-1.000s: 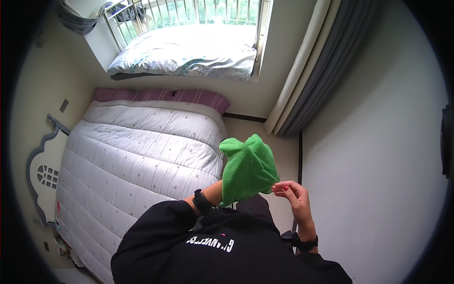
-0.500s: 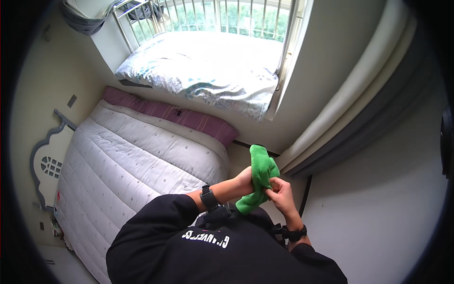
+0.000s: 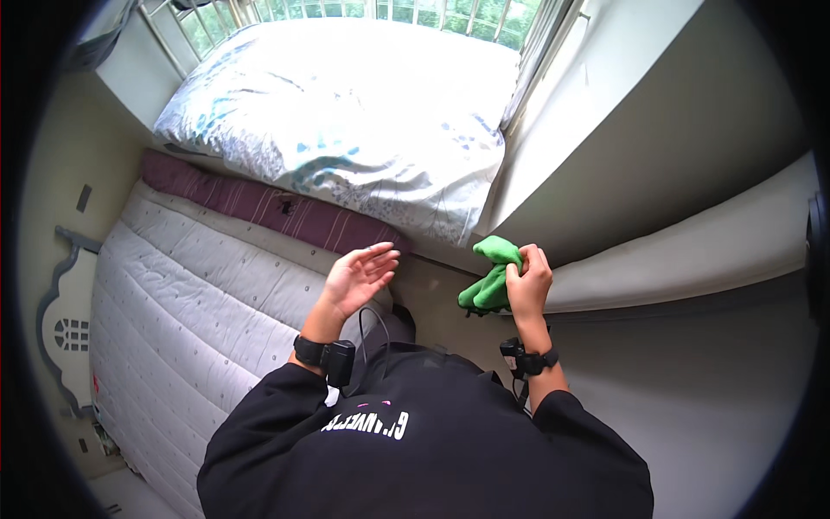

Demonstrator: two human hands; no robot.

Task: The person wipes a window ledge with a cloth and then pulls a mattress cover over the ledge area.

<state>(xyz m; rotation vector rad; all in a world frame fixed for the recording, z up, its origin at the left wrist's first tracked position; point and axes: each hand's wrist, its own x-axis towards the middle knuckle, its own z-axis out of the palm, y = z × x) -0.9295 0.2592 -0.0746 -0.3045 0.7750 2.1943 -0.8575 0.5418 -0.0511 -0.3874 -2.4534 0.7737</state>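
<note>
My right hand [image 3: 531, 281] grips a bunched green cloth [image 3: 491, 291] by its right side, between thumb and fingers. The cloth hangs in folds above the strip of floor beyond the bed's end. Palm up and fingers spread, my left hand [image 3: 356, 281] holds nothing. It hovers over the edge of the bed, apart from the cloth. Both wrists wear black bands with small dark boxes.
A bed with a grey quilted cover [image 3: 199, 285] lies to the left, with a purple striped strip [image 3: 259, 203] along its far side. Beyond it, a patterned white sheet [image 3: 346, 112] covers the window ledge. A pale curtain [image 3: 674, 233] hangs at the right.
My left hand has let go of the cloth and moved left, opening. My right hand keeps the cloth and has lifted it slightly farther away. The view has shifted toward the window ledge.
</note>
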